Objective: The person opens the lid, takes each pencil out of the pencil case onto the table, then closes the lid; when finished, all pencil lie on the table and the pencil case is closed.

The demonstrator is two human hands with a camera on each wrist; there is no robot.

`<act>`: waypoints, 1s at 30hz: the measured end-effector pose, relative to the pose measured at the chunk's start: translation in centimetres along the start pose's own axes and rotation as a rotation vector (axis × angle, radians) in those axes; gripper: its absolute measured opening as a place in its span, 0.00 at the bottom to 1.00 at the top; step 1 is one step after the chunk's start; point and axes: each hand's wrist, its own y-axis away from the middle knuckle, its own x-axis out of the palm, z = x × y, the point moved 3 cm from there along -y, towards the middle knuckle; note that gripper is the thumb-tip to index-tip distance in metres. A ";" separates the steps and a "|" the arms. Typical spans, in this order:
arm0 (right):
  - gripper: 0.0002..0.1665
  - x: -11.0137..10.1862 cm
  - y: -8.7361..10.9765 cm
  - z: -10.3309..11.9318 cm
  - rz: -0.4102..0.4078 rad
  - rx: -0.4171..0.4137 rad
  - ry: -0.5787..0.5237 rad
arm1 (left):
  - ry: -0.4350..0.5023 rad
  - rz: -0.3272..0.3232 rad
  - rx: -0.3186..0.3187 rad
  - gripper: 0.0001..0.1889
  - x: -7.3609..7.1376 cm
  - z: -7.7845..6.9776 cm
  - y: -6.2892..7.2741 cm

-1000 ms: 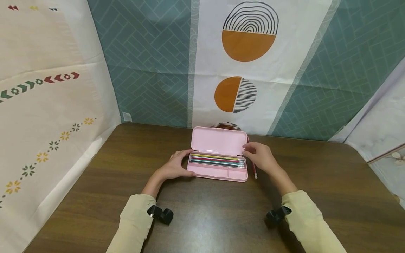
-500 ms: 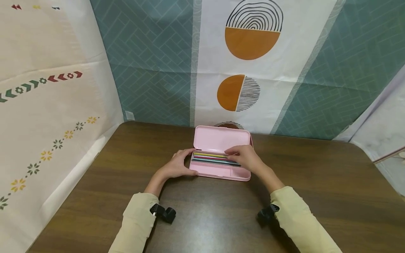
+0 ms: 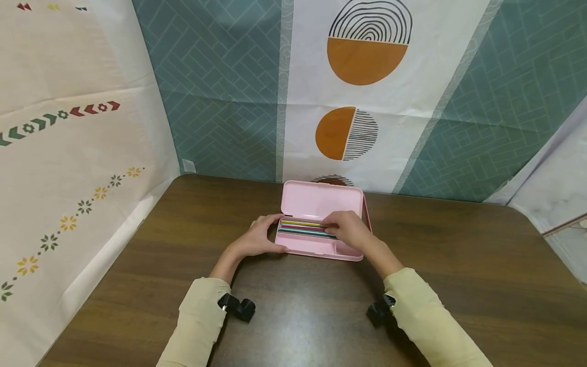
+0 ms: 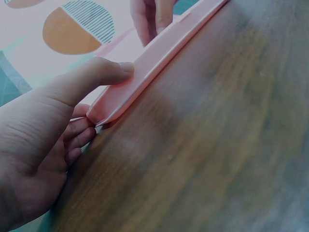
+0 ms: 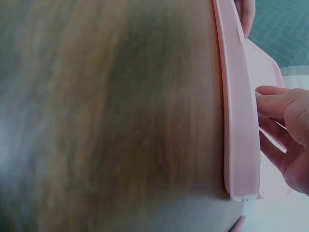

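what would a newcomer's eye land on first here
Probably the open, pale pink rectangular pencil case on the brown wood-grain table, gripped at its left end by the left hand. Next, the slim yellow, red and teal pencils inside it, where the right hand reaches in. Behind, orange-and-striped circles dot the white hanging.

Pink pencil case (image 3: 304, 245) is lying open on table (image 3: 293, 306), lid (image 3: 316, 200) back, colored pencils (image 3: 300, 223) lying side by side in far compartment.
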 end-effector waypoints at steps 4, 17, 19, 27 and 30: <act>0.11 0.2 -0.1 0.1 -0.006 -0.009 0.054 | -0.008 0.005 -0.003 0.48 0.1 0.0 -0.1; 0.09 0.8 -0.5 1.0 0.018 -0.003 0.204 | -0.009 0.010 -0.004 0.48 -0.1 -0.1 0.0; 0.09 0.9 -0.5 1.0 0.032 0.021 0.216 | -0.011 0.008 -0.004 0.49 -0.1 0.0 0.0; 0.08 0.6 -0.5 1.1 0.027 0.026 0.184 | -0.006 0.005 -0.005 0.49 0.0 0.1 0.1; 0.07 0.1 -0.5 1.2 0.008 0.012 0.152 | -0.011 0.002 0.000 0.49 0.0 0.1 0.0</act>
